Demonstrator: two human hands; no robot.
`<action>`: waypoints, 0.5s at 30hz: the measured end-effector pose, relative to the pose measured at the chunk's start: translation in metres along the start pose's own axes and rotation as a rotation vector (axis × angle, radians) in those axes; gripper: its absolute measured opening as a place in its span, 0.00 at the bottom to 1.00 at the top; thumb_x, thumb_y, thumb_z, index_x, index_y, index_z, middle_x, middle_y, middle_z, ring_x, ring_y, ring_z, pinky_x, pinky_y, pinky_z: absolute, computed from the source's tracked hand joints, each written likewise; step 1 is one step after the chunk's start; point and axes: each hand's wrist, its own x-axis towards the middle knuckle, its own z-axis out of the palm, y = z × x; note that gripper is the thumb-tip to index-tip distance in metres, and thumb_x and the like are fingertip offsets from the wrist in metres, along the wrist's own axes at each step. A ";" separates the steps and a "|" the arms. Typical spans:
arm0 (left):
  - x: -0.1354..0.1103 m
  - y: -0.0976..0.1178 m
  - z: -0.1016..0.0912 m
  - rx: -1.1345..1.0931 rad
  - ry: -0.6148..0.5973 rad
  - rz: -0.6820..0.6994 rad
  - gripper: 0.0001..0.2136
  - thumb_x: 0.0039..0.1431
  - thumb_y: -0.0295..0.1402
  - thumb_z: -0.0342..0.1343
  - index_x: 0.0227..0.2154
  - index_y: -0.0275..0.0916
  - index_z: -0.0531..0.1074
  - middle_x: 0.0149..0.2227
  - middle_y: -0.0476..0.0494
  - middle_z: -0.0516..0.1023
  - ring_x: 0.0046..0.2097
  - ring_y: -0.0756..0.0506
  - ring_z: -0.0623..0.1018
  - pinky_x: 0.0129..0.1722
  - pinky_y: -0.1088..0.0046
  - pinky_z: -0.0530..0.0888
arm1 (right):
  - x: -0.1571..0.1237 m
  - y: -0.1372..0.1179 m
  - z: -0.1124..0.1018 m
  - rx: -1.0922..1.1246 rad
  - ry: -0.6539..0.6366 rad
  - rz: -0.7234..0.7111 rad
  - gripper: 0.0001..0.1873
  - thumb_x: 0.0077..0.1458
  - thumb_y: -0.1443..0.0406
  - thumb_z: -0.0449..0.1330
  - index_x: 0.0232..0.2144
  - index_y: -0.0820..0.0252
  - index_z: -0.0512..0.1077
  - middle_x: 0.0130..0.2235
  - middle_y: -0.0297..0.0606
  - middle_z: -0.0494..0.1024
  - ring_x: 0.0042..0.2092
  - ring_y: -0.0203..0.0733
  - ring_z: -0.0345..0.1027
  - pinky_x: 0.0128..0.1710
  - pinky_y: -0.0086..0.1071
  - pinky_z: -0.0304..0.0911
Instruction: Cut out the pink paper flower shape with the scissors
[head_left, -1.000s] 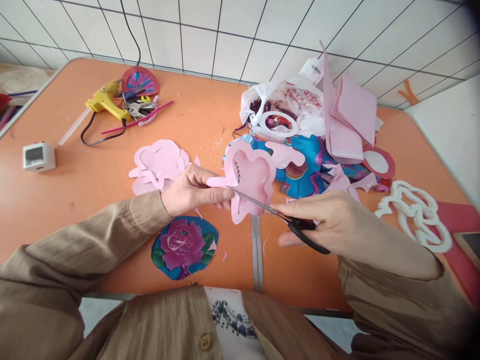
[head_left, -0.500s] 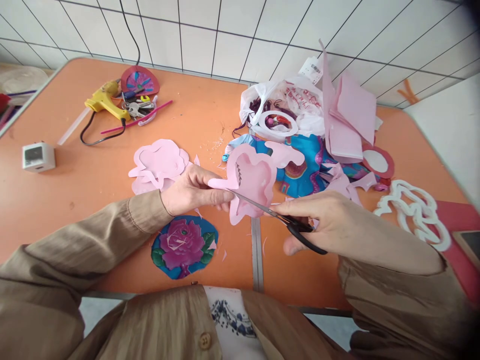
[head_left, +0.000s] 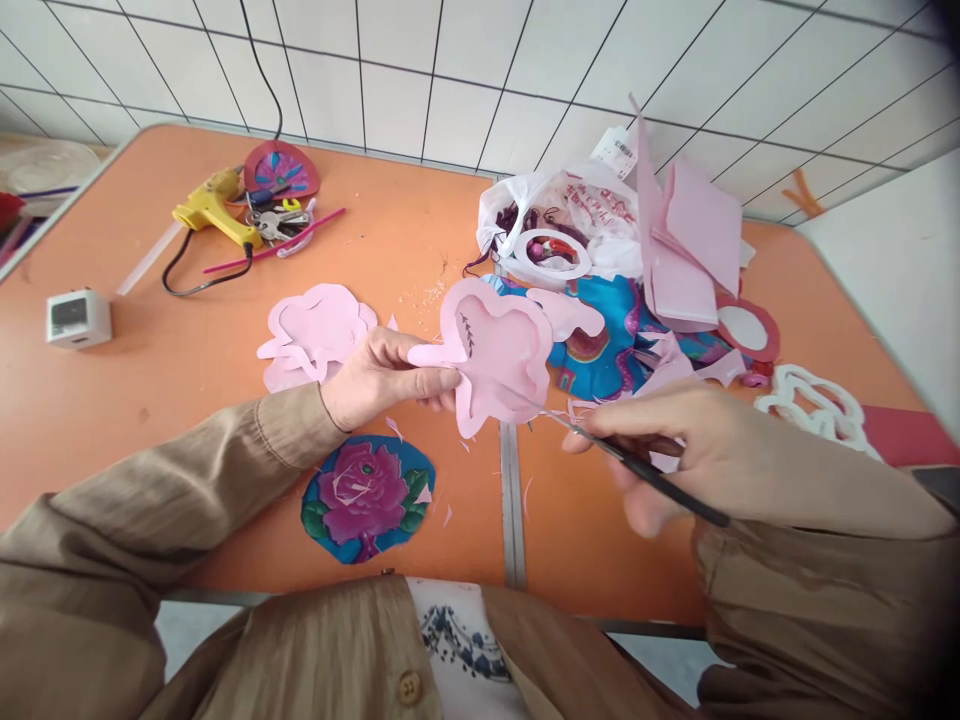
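Pinched between thumb and fingers of my left hand [head_left: 401, 380] is a pink paper cutout [head_left: 502, 350] with a wavy outline, a raised-looking inner edge and a small dark leaf-sprig mark. My right hand [head_left: 675, 450] grips black-handled scissors [head_left: 637, 465], their blades pointing left across the lower right part of the cutout. Whether the tips touch the paper I cannot tell. Left of my left hand lies a stack of similar pink cutouts [head_left: 319, 325]. A blue fabric piece with a magenta rose [head_left: 367, 490] lies below my left wrist.
At the back left are a yellow glue gun [head_left: 210, 210], keys [head_left: 271, 222] and a white adapter [head_left: 79, 318]. A white plastic bag [head_left: 600, 205], folded pink sheets [head_left: 694, 240], blue patterned fabric [head_left: 600, 345] and pink scraps crowd the right. White cutout frames [head_left: 814, 405] lie farther right.
My right hand has drawn the scissors right and down, away from the cutout's left notch. My left hand still holds the cutout, which has shifted slightly left and turned a little.
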 end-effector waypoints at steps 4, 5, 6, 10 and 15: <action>-0.002 -0.005 0.001 0.032 0.059 0.034 0.13 0.49 0.45 0.69 0.22 0.39 0.83 0.24 0.43 0.83 0.23 0.50 0.78 0.25 0.76 0.75 | 0.013 0.012 -0.004 0.284 0.239 0.144 0.17 0.42 0.54 0.72 0.35 0.51 0.78 0.22 0.33 0.75 0.20 0.39 0.67 0.16 0.32 0.60; -0.003 -0.006 0.001 0.041 0.063 0.050 0.13 0.50 0.45 0.69 0.23 0.39 0.83 0.24 0.43 0.82 0.23 0.49 0.78 0.25 0.76 0.75 | 0.020 0.015 -0.004 0.297 0.316 0.107 0.19 0.40 0.54 0.74 0.35 0.52 0.77 0.24 0.34 0.76 0.23 0.40 0.69 0.19 0.32 0.63; -0.004 -0.006 0.002 0.044 0.065 0.071 0.13 0.51 0.45 0.68 0.23 0.40 0.83 0.24 0.43 0.82 0.23 0.49 0.78 0.24 0.76 0.74 | 0.027 0.018 -0.003 0.303 0.372 0.066 0.22 0.37 0.53 0.76 0.34 0.53 0.76 0.25 0.34 0.77 0.24 0.39 0.70 0.21 0.32 0.65; -0.006 -0.006 0.004 0.000 0.076 0.126 0.11 0.52 0.43 0.68 0.23 0.41 0.83 0.22 0.44 0.81 0.24 0.50 0.77 0.25 0.76 0.73 | 0.052 0.020 0.008 0.510 0.324 -0.120 0.32 0.34 0.40 0.73 0.35 0.55 0.75 0.26 0.33 0.75 0.28 0.39 0.69 0.29 0.35 0.69; -0.007 -0.006 0.007 0.008 0.108 0.130 0.13 0.53 0.43 0.67 0.22 0.39 0.83 0.22 0.43 0.81 0.24 0.50 0.75 0.24 0.75 0.72 | 0.061 0.010 0.028 0.680 0.256 -0.211 0.34 0.41 0.34 0.64 0.39 0.50 0.76 0.28 0.34 0.75 0.31 0.43 0.69 0.30 0.37 0.67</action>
